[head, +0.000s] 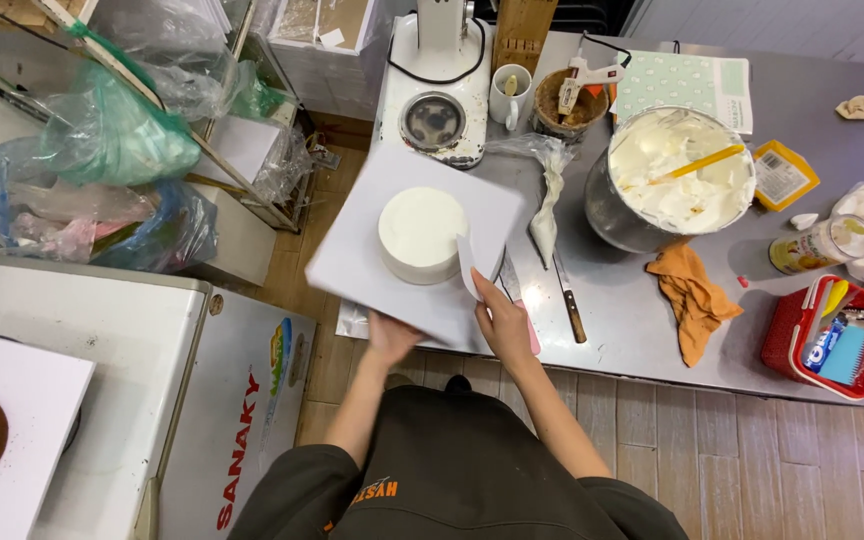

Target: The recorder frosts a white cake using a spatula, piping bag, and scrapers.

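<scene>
White cake on square board; left hand grips board edge, right hand holds scraper against cake side.

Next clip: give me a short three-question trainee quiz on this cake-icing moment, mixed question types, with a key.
1. True or false: the right hand holds a white scraper against the side of the white cake.
2. What does the left hand grip? A) the orange cloth B) the near edge of the square board C) the knife
3. Fill in: the yellow spatula rests in the metal ____ of cream.

Key: 1 true; 2 B; 3 bowl
</scene>
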